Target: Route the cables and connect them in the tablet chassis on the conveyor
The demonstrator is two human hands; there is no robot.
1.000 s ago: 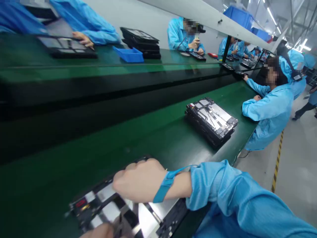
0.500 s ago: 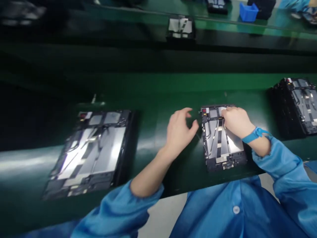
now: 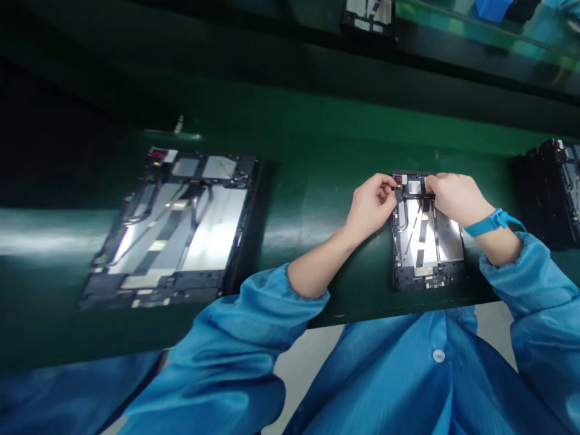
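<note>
An opened tablet [image 3: 410, 241] lies on the green bench before me, its silver battery plates, dark ribbon cables and boards showing. At its upper left corner is my left hand [image 3: 372, 202], thumb and forefinger bent close together beside the small red and white parts. My right hand [image 3: 460, 196] rests over the upper right part, fingers closed down by a pale grey piece near the top edge. What either hand pinches is hidden or too small to tell. A blue strap [image 3: 492, 223] circles my right wrist.
A second opened tablet [image 3: 212, 235], seemingly on others, lies to the left. On the right stands a stack of tablets [image 3: 541, 193]. Another opened tablet [image 3: 369, 27] and a blue bin [image 3: 493, 9] are at the back. The bench's front edge runs close to my body.
My left hand has moved right to the tablet's upper left corner, its spread fingers now drawn together. My right hand stays at the tablet's top. The whole view has shifted.
</note>
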